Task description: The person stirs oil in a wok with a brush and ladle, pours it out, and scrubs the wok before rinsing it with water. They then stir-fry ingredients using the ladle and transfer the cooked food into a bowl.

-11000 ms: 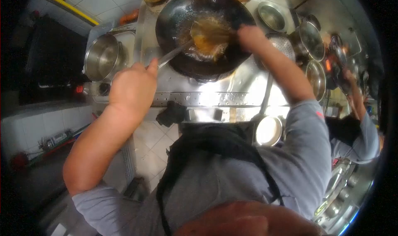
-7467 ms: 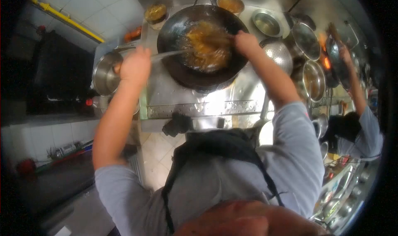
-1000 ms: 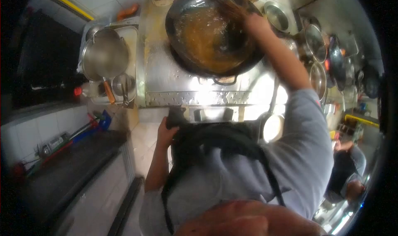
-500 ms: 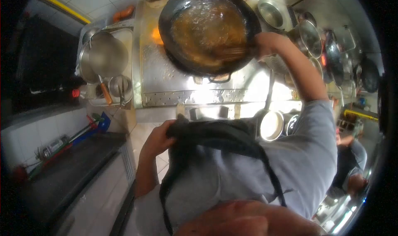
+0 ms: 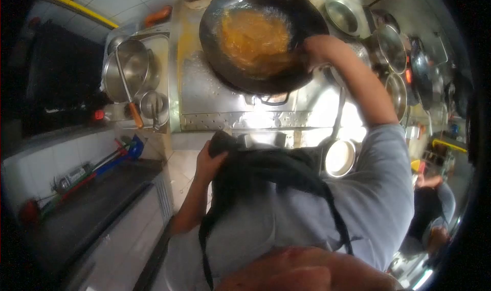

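Observation:
A large dark wok (image 5: 215, 56) sits on the metal stove (image 5: 199, 94), with orange-brown liquid (image 5: 255, 35) inside. My right hand (image 5: 323, 50) is closed at the wok's right rim, over a blurred brown implement that reaches into the liquid; what exactly the fingers wrap round is too smeared to name. Low on the left, my left hand (image 5: 208, 158) grips a dark cloth (image 5: 221, 143) beside my black apron (image 5: 266, 163), in front of the stove's edge.
Left of the stove are steel pots (image 5: 120, 76) and a wooden-handled utensil (image 5: 135, 114). A round pan (image 5: 341, 15) and strainers (image 5: 391, 48) stand at the right. A white-filled container (image 5: 340, 158) is near my right sleeve. Another person (image 5: 432, 204) is at the lower right.
The liquid has drawn into a smaller, brighter orange patch. My right hand has shifted slightly left at the rim. The flame left of the wok no longer shows, and the view has shifted slightly.

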{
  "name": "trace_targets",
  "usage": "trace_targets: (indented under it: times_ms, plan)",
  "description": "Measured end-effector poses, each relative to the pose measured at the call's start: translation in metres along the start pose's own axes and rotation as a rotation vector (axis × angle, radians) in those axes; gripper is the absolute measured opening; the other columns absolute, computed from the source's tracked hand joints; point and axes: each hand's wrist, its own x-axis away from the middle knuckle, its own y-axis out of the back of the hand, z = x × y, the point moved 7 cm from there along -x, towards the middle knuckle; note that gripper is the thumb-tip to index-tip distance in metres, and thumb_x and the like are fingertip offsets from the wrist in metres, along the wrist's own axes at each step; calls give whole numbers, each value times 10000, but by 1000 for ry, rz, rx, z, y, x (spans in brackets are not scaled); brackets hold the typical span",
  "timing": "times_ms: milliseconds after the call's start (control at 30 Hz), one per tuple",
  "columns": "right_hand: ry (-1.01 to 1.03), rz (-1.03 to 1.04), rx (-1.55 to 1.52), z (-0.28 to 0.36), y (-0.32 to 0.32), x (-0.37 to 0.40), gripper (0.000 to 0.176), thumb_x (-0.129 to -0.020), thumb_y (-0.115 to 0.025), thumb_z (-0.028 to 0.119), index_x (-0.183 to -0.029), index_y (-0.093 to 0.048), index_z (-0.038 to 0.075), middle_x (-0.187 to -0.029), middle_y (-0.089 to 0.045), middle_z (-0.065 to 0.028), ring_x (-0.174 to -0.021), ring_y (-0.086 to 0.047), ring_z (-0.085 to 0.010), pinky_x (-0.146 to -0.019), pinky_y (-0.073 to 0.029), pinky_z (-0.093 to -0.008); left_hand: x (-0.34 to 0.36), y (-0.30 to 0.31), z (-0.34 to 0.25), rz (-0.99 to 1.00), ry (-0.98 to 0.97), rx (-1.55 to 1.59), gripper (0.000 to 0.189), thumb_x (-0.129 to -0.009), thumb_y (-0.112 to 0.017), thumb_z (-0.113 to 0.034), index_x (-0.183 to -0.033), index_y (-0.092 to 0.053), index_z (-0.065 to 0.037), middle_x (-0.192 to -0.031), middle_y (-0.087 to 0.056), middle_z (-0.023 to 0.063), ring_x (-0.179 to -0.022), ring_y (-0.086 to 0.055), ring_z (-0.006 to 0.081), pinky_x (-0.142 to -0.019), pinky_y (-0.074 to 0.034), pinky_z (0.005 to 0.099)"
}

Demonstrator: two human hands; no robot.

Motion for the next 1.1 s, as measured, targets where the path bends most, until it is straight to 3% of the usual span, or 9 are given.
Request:
trace_targets:
  times_ms: [100,367,433,500,600,667,833,900,1100]
  plan:
    - [-128,-524,185,-33,21,-60,301,-771,-668,271,-1002,-724,87,-941,-711,-138,-827,-692,-294,-733,-552,-410,11,5,-31,-87,37,67,462,-810,-707,-132,-1210,-525,11,-1104,-637,141,-996,-618,231,-882,-480,335]
    - [-4,-314,-46,45,-2,-32,274,-787,-631,222,-1010,-703,80,-1023,-697,-158,-919,-679,-330,-787,-540,-450,-28,-30,-36,-176,-113,-30,332,-900,-633,-255,-1083,-624,22,-1025,-661,121,-928,-636,220,-823,-509,344]
    - [220,-298,-46,37,-8,6,257,-794,-633,247,-1000,-711,114,-983,-706,-152,-900,-686,-315,-778,-537,-440,-51,-71,-24,72,113,675,308,-912,-623,-248,-1061,-628,21,-1045,-659,136,-957,-638,251,-841,-522,387]
    - [-73,-78,150,-13,-11,-7,278,-842,-611,272,-1046,-694,102,-999,-689,-150,-894,-675,-319,-728,-546,-415,-77,-111,-3,92,514,995,311,-924,-606,-233,-1112,-603,15,-1131,-644,147,-1010,-629,288,-882,-518,434]
    - [-268,-135,174,-44,25,-19,277,-871,-582,259,-1077,-678,101,-1043,-678,-150,-914,-676,-302,-719,-555,-404,-85,-161,-79,348,456,1312,356,-946,-572,-248,-1223,-548,-26,-1236,-609,107,-1133,-579,283,-1015,-438,449]
    - [-370,-710,249,-78,36,-58,287,-821,-642,261,-1035,-717,84,-1022,-693,-142,-855,-703,-294,-678,-575,-449,-89,-163,-101,340,380,1367,364,-955,-559,-250,-1245,-533,-32,-1258,-596,104,-1151,-568,281,-1033,-422,452]
    - [-442,-510,385,-54,10,11,267,-821,-621,176,-1045,-710,62,-1025,-688,-182,-850,-703,-317,-669,-580,-468,-85,-148,-104,311,299,1492,369,-974,-538,-246,-1276,-506,-37,-1286,-576,98,-1168,-556,278,-1038,-419,458]
    - [-294,-448,231,-30,0,51,253,-787,-658,159,-1009,-717,51,-969,-692,-195,-856,-701,-317,-714,-571,-446,-82,-112,-114,-127,-314,-41,377,-973,-548,-255,-1275,-512,-32,-1258,-591,96,-1142,-573,267,-1005,-451,448]
    - [-12,59,131,38,-23,50,416,-818,-641,271,-1201,-614,112,-991,-686,-155,-903,-669,-328,-768,-535,-431,-88,-111,-94,-37,118,692,413,-949,-604,-286,-1230,-551,13,-1182,-623,99,-1057,-605,209,-904,-488,338]
